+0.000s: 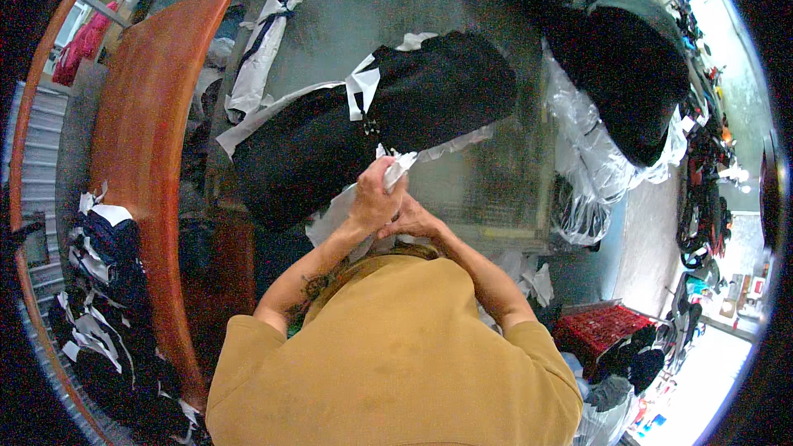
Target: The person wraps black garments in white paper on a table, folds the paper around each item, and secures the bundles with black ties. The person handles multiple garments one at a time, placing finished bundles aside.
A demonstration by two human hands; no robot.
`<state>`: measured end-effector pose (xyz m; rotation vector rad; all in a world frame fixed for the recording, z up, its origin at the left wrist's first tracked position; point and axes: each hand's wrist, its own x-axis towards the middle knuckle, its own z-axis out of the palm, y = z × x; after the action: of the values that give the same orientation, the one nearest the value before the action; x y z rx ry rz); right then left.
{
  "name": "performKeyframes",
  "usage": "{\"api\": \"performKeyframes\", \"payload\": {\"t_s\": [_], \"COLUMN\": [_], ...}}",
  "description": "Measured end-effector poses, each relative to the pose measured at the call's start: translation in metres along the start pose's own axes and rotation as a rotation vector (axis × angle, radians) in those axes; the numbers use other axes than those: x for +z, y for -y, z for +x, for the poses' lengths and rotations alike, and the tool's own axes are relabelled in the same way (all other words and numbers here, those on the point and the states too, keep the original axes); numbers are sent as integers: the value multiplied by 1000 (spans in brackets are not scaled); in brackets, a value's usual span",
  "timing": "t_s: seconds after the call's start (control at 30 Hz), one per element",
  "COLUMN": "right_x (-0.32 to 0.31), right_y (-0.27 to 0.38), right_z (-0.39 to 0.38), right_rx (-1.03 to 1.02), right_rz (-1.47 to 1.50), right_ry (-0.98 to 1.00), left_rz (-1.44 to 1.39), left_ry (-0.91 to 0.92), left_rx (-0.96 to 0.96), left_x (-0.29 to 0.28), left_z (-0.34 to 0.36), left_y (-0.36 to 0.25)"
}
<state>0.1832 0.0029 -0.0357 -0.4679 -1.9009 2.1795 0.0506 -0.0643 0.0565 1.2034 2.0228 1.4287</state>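
A bundle of black cloth (289, 157) lies slantwise on the grey table in front of me, with white paper showing along its edges. Around its middle runs a tie with a white paper piece (362, 87) tucked under it. My left hand (378, 196) is closed around a crumpled strip of white paper (401, 167) at the bundle's near side. Just below and to the right, my right hand (413, 220) is closed close against the left one. What its fingers grip is hidden; a small dark bit shows between the two hands.
A long white-and-navy roll (273, 37) lies at the table's far left. To the left stands a curved orange-brown panel (153, 116), with navy bundles (111, 239) beyond it. A large black pile (619, 58) and clear plastic (586, 157) fill the right; a red crate (599, 326) sits lower right.
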Motion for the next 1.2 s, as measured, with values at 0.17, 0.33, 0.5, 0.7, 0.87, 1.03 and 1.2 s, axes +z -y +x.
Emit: {"api": "performKeyframes", "payload": {"t_s": [0.17,0.33,0.5,0.7,0.87,1.03,1.2], "right_x": [-19,-134,-200,-167,-165,-100,-48], "right_y": [11,-6,-52,-70,-83,28,59], "right_z": [-8,-149,-372,-422,-293,-40,124], "right_rx": [129,359,858,989,494,-202,-115], "right_rz": [-221,-571,-1015,-1044,-1313,-748,-566], "right_ry": [-377,-548,-717,-887,-1033,-667,-332], "left_rz": [-228,105,365,709,776,879,942], "left_ry": [459,242,-56,152,277,432,535], "left_rx": [127,202,252,475,415,314,333], "left_x": [-14,-30,-42,-51,-50,-59,-58], "left_z": [24,30,65,120,137,144,158], "left_y": [-22,20,80,94,99,84,73]}}
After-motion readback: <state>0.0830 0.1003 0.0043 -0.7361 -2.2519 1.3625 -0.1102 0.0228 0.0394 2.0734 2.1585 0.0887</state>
